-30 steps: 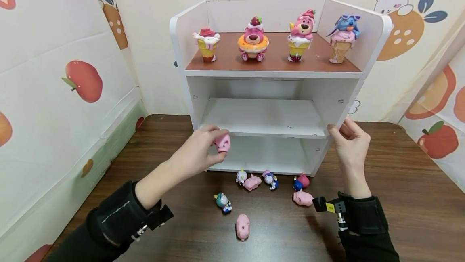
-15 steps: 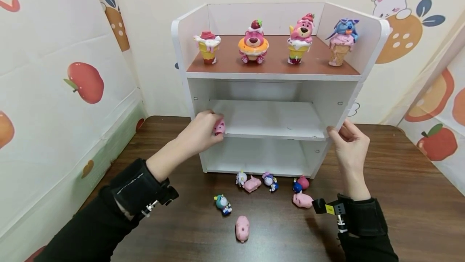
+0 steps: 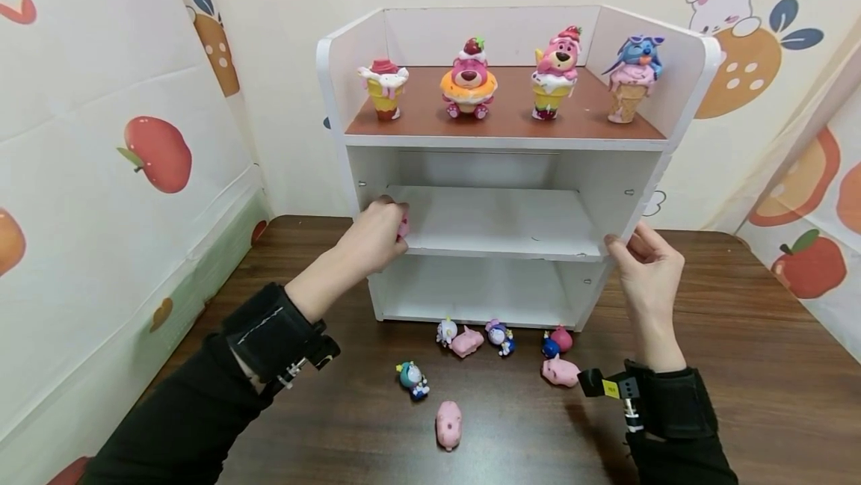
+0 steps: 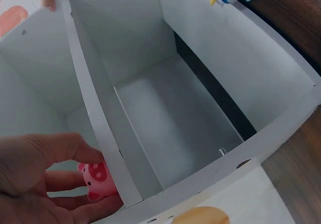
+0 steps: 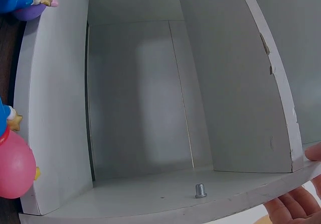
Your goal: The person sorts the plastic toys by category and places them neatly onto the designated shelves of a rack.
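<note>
My left hand [image 3: 378, 235] holds a small pink pig figurine [image 4: 98, 180] at the left end of the white shelf unit's middle shelf [image 3: 498, 223]. In the left wrist view the thumb and fingers pinch the pig right at the shelf's front edge; in the head view the hand hides most of it. My right hand [image 3: 647, 257] grips the right side panel [image 3: 649, 193] of the unit, thumb at its front edge and fingers curled behind. Loose on the table lie another pink pig [image 3: 449, 425], a teal-headed figurine [image 3: 412, 380] and a pink pig at right [image 3: 560, 370].
Several ice-cream and bear figurines [image 3: 468, 81] stand on the brown top shelf [image 3: 424, 123]. Along the unit's base lie small figurines, among them a pink pig [image 3: 467, 341] and a purple-and-blue one [image 3: 500, 336]. A metal shelf peg [image 5: 200, 191] juts from the lower side wall.
My left hand has carried the pink pig up and slightly left, from in front of the unit to the middle shelf's left end. My right hand stays on the side panel.
</note>
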Tool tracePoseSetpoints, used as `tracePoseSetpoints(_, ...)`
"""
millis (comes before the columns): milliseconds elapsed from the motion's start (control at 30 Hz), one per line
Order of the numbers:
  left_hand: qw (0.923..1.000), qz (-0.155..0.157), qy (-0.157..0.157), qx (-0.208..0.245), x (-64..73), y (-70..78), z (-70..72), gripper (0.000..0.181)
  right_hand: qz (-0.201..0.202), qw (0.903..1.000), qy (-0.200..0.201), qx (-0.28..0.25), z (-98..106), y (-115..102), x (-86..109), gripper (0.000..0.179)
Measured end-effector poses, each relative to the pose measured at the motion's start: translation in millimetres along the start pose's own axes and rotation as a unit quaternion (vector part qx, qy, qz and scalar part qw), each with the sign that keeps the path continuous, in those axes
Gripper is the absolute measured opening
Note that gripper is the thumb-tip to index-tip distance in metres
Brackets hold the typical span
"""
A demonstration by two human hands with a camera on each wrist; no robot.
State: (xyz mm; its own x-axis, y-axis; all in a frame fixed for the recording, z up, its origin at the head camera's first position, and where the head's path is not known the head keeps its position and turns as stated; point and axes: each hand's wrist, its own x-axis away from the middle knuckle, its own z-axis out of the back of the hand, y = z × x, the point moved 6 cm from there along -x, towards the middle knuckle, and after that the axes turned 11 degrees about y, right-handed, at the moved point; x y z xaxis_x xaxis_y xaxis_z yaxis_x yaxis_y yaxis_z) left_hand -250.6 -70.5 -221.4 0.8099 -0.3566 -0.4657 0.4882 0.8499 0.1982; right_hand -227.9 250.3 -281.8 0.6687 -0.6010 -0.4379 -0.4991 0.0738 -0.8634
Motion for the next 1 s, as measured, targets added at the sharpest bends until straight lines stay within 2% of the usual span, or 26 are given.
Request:
tracePoseSetpoints(167, 0.9999, -0.002, -0.002, -0.016, -1.1, 0.5, -2.5, 0.010, 0.002, 1.0000, 0.000, 0.003, 1, 0, 0.3, 0.036)
tracePoseSetpoints(400, 0.9998, 0.005, 0.013, -0.011, -0.1, 0.6, -4.2, 0.023, 0.005, 1.0000, 0.001, 0.000, 0, 0, 0.0, 0.035)
tracePoseSetpoints(567, 0.9997, 0.013, 0.019, 0.004, 0.6, -0.4, -5.0, 0.024, 0.002, 1.0000, 0.003, -0.008, 0, 0, 0.1, 0.035)
tracePoseSetpoints(767, 0.9992, 0.013, 0.031, 0.023, 1.8, -0.4, -2.9, 0.035, 0.003, 1.0000, 0.001, -0.004, 0, 0, 0.0, 0.035)
tracePoseSetpoints(800, 0.9989, 0.013, 0.037, 0.027, 2.4, -0.3, -2.0, 0.032, 0.003, 1.0000, 0.001, -0.003, 1, 0, -0.1, 0.035)
tracePoseSetpoints(900, 0.9973, 0.020, 0.053, 0.047, 6.4, 0.5, 3.3, 0.034, 0.003, 1.0000, 0.000, -0.003, 0, 0, -0.2, 0.035)
tracePoseSetpoints(1000, 0.9938, 0.041, 0.074, 0.072, 13.4, 2.5, 12.0, 0.037, 0.004, 1.0000, 0.000, -0.008, 0, 0, -0.6, 0.035)
